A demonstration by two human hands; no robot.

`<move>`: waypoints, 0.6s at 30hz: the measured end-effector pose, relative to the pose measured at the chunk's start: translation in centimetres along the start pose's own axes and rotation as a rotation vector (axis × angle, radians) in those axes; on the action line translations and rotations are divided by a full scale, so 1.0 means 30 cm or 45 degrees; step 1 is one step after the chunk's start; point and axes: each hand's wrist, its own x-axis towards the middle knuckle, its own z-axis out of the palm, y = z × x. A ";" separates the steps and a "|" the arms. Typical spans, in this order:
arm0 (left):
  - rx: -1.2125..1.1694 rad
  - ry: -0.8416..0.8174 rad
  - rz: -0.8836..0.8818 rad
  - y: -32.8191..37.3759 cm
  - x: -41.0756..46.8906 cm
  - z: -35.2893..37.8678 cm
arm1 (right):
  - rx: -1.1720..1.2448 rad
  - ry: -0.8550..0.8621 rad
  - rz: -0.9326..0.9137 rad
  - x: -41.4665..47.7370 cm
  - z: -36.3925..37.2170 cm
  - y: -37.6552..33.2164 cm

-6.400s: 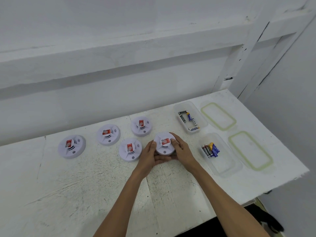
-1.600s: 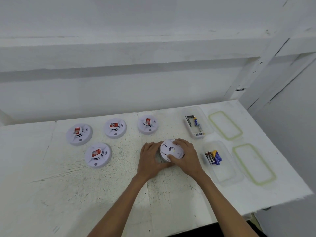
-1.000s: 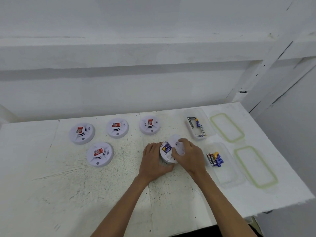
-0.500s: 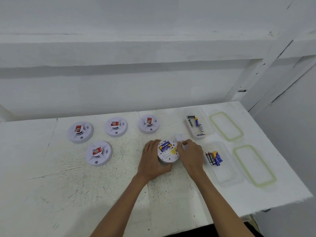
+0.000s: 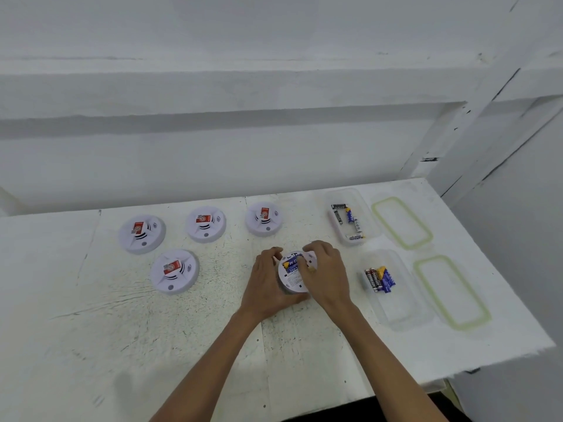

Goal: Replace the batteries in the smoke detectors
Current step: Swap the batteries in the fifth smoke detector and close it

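Five detectors total on the white table (image 5: 182,345), and just one was getting any attention. Four face-up detectors (image 5: 175,271) sat off to the left and back, red stickers showing, none of them touched. The fifth, the flipped detector (image 5: 292,280), lay on its face near the middle of the table, right between both hands. Its battery bay was open and the blue-and-yellow old cells (image 5: 291,263) were in plain sight.

Left hand (image 5: 265,284) was wrapped around the left side of the rim, fingers curled against it to pin the thing down. Right hand (image 5: 327,275) came in from the other side with its fingertips bent down onto the cells. Couldn't tell whether it actually had one pinched or was only digging at it, since the hand covered half the bay.

My read: the step was pulling the old cells out of unit one, so very early in the whole job. Next move would probably need a fingertip under one end of a cell to lever it up, with the left hand stopping the shell from sliding.

Near tub (image 5: 396,312) held a tight bunch of batteries, and far tub (image 5: 370,214) had a few loose ones. Which was fresh stock I couldn't say. Both lids (image 5: 452,292) lay to the right of the tubs.
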 end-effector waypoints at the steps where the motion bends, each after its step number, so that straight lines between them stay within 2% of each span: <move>1: -0.007 -0.008 -0.011 -0.004 -0.002 0.003 | -0.002 -0.012 -0.001 0.001 0.005 -0.005; 5: 0.006 0.048 0.057 -0.004 -0.002 0.009 | -0.021 -0.113 0.097 0.004 0.029 -0.016; 11: -0.013 0.059 0.100 0.020 -0.005 -0.014 | -0.087 -0.144 0.139 0.009 0.031 -0.039; 16: -0.033 -0.034 0.069 -0.003 -0.008 0.001 | -0.184 -0.213 -0.113 0.028 0.026 -0.039; 18: -0.061 -0.055 0.079 -0.018 -0.011 0.005 | -0.197 -0.267 -0.116 0.041 0.009 -0.032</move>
